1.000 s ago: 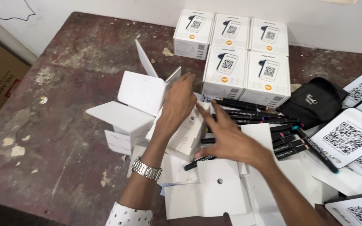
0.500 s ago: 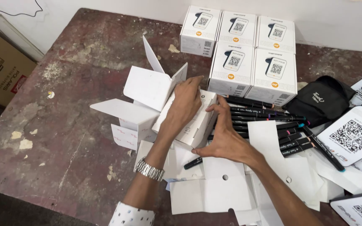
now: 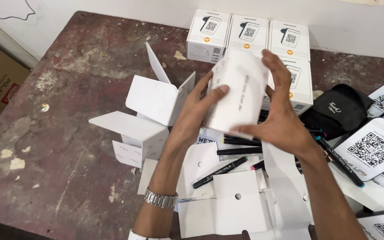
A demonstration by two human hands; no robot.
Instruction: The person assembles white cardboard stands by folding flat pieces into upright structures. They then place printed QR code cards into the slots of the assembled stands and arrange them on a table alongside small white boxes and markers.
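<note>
1. Both hands hold a white box [image 3: 238,93] up above the table [image 3: 67,89], its image blurred.
2. The left hand [image 3: 196,115] grips the box's left edge, thumb laid across the front face, the other fingers hidden behind it; a metal wristwatch [image 3: 161,198] sits on that wrist.
3. The right hand [image 3: 281,120] clamps the box's right side, fingers [image 3: 276,71] stretched up along the edge, thumb curled under its lower end.
4. Left of the left fingers stands an open white carton [image 3: 150,113], flaps up.
5. Below both hands lie black marker pens [image 3: 221,171] on flat white card inserts [image 3: 227,209].
6. Beyond the fingertips sit stacked printed boxes [image 3: 250,38]; right of the right hand, a black pouch [image 3: 338,109].
</note>
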